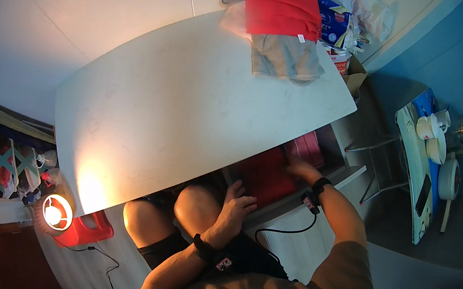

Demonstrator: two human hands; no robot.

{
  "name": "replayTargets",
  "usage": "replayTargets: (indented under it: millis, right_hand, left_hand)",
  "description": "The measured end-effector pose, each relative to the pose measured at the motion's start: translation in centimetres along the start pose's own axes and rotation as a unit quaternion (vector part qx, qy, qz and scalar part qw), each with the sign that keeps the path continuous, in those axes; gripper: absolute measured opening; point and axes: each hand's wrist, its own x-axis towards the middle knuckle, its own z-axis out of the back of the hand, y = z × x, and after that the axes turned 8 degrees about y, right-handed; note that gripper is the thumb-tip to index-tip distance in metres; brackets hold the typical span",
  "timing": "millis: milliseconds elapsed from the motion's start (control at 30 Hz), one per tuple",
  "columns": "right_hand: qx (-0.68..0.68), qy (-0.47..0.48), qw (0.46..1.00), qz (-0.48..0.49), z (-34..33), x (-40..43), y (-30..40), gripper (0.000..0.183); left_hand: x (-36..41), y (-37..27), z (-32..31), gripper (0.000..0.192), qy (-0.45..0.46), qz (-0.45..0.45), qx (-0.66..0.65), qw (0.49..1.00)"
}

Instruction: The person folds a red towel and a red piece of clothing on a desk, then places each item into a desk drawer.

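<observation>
A drawer [280,209] stands pulled out from under the white tabletop [195,89], to the right of my knees. Inside lies a dark red item, apparently cloth [266,175], beside a folded pinkish-red striped cloth [309,148]. My right hand [303,172] reaches into the drawer over the red things; its fingertips are blurred and in shadow, so its grip is unclear. At the drawer's near left corner is my left hand [238,204], fingers apart and nothing visible in it. Whether it touches the drawer cannot be made out.
Red and grey folded clothes [283,5] lie on the table's far end. A lit lamp [53,212] glows at the left near a red plastic container [95,227]. On the right, a small folding table [414,169] bears cups and a phone. A cable [290,232] hangs from my right wristband.
</observation>
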Motion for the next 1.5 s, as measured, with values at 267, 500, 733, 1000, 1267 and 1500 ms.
replayTargets:
  millis: [267,500,733,1000,1267,1500]
  right_hand:
    - [0.029,-0.045,0.999,0.000,1.6,-5.0,2.9,0.068]
    - [0.094,-0.195,0.975,0.051,-3.0,-16.0,2.5,0.025]
    - [0.456,-0.230,0.859,0.025,-11.8,-15.2,-2.8,0.035]
    - [0.562,-0.250,0.786,0.057,-9.4,-9.6,-2.0,0.052]
    - [0.555,-0.203,0.793,0.146,-6.2,-3.8,1.2,0.048]
    - [0.511,-0.201,0.822,0.152,-2.4,0.9,4.7,0.052]
  left_hand:
    - [0.0,0.1,0.4,0.075,0.028,-0.009,-0.017,0.999]
    - [0.4,0.7,2.0,0.070,0.080,-0.061,-0.052,0.994]
    - [-2.6,-1.2,0.8,0.066,0.123,-0.088,0.030,0.988]
    - [-9.8,-7.1,3.7,0.065,0.089,-0.272,0.127,0.950]
    - [-14.6,-9.0,10.0,0.060,-0.123,-0.410,0.212,0.879]
    - [-16.7,-7.9,14.1,0.050,-0.181,-0.419,0.200,0.867]
